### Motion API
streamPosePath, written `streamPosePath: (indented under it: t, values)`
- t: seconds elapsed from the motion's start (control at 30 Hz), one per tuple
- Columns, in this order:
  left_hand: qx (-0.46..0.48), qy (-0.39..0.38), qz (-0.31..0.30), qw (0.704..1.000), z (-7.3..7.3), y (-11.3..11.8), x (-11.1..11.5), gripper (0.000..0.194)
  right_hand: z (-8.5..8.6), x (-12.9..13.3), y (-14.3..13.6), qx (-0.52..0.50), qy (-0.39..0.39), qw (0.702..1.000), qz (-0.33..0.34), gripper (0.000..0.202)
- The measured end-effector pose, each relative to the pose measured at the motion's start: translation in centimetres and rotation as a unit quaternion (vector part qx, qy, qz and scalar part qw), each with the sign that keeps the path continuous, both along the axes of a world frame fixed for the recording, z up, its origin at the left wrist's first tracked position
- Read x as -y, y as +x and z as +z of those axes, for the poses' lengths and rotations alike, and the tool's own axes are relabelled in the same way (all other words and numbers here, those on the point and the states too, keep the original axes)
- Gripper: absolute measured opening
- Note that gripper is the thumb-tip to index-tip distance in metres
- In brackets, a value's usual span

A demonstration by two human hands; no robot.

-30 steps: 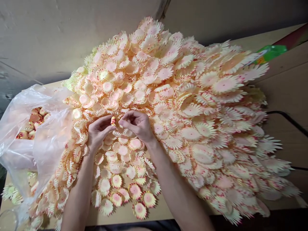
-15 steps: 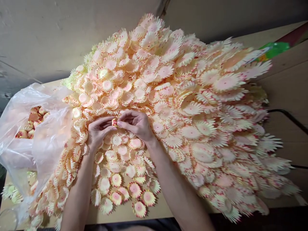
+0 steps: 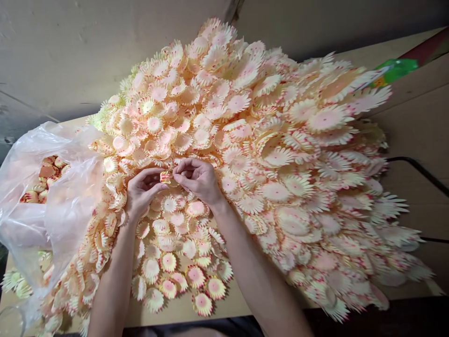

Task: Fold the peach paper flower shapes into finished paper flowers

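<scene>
Both your hands meet at centre-left of the frame. Left hand (image 3: 142,189) and right hand (image 3: 198,180) each have thumb and fingertips pressed together on the same small stack of petal pieces (image 3: 165,177), held just above the low spread of loose flowers (image 3: 182,262) in the lower centre.

Risks as I see them:
- The stack is small and pinched only at its edges. Ease one pinch and it likely fans apart or drops into the spread, where it looks like everything else and is hard to find.
- Your right forearm lies against the foot of the big flower heap (image 3: 280,154), which fills the upper and right frame. A sideways nudge could slide pieces down onto the spread and mix them.
- Petal tips look thin; squeeze harder and they may crease.
- The plastic bag (image 3: 52,201) at left is slumped open, just beside your left wrist. An elbow could spill its contents.

Versus half a second ago: the hands sit slightly higher and further left in frame, the stack is pinched between both as before, and the heap and bag show no real change.
</scene>
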State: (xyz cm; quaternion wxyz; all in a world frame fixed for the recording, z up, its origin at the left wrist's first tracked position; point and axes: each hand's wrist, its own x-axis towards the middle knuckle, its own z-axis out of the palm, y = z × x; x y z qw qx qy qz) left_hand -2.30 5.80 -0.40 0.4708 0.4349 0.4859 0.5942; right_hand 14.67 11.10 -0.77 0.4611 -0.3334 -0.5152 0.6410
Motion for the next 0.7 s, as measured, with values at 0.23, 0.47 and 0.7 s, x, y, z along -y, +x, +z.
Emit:
streamPosePath:
  t: [0.23,0.47,0.7]
  values:
    - [-0.024,-0.006,0.007,1.000,-0.15,-0.89,0.45,0.035,0.01,-0.15,0.08,-0.027,0.001,1.000,0.006,0.015]
    - [-0.002,0.039,-0.031,0.999,-0.18,-0.54,0.13,0.038,0.72,-0.03,0.26,0.041,0.100,0.993,0.040,0.013]
    - [-0.034,0.036,-0.067,0.997,0.14,-0.11,0.11,0.049,0.49,0.20,-0.08,0.042,0.052,0.997,0.048,0.015]
